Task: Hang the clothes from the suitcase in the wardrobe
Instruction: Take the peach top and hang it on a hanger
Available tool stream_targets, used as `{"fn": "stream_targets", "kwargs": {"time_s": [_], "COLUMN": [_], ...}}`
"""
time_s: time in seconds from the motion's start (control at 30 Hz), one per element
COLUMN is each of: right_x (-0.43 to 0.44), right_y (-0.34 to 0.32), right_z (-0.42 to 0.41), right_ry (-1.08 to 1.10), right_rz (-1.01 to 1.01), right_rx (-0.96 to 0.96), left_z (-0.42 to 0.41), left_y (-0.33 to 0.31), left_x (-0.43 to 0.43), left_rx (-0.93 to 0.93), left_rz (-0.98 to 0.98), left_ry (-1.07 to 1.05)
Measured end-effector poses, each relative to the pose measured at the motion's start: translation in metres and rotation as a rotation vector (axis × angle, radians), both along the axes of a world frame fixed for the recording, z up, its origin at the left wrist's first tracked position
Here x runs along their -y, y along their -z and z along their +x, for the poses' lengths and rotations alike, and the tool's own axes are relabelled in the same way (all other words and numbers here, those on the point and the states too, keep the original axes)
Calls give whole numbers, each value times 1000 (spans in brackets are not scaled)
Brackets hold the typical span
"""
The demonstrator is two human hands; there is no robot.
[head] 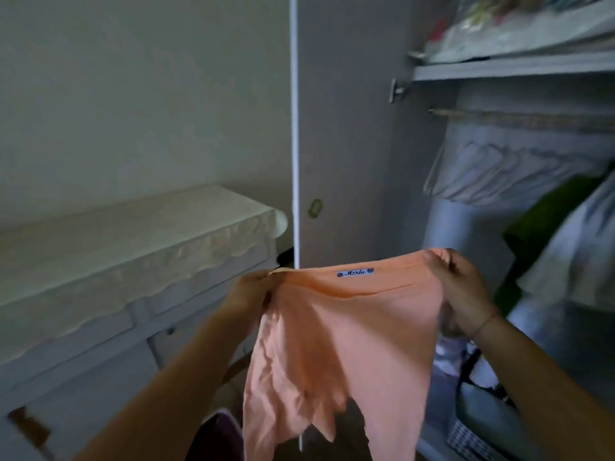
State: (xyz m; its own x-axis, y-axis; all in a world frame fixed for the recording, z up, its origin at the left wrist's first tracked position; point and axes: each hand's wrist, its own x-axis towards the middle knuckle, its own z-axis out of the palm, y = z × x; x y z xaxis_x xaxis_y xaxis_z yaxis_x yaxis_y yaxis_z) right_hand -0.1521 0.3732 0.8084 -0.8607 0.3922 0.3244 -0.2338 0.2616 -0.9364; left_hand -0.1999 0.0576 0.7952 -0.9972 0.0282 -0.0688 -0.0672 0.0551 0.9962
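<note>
Garment [349, 327] in peach is being held up at six o'clock, fingers [432, 261] of left hand [253, 291] and right hand [462, 287] pinching its top corners; it is not yet hanging, wardrobe rail [519, 119] lying at two o'clock.

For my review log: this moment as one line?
left hand: grips peach garment, top edge | right hand: grips opposite end | garment: spread, not hung | wardrobe rail: upper right
</note>
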Motion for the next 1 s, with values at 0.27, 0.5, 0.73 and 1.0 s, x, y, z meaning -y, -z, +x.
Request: {"fn": "stream_targets", "kwargs": {"time_s": [0.27, 0.5, 0.73, 1.0], "right_x": [-130, -208, -254, -304], "right_y": [-21, -27, -45, -70], "right_z": [-18, -62, -117, -227], "right_ry": [219, 318, 324, 384], "right_rz": [-158, -136, -137, -158], "right_rx": [-19, 28, 42, 137], "left_z": [-52, -89, -133, -181], "left_y": [-50, -71, -87, -93], "left_x": [-153, -249, -319, -364], "left_rx": [-165, -243, -392, -535], "left_rz": [-94, 117, 81, -41], "left_ry": [371, 409, 494, 667]}}
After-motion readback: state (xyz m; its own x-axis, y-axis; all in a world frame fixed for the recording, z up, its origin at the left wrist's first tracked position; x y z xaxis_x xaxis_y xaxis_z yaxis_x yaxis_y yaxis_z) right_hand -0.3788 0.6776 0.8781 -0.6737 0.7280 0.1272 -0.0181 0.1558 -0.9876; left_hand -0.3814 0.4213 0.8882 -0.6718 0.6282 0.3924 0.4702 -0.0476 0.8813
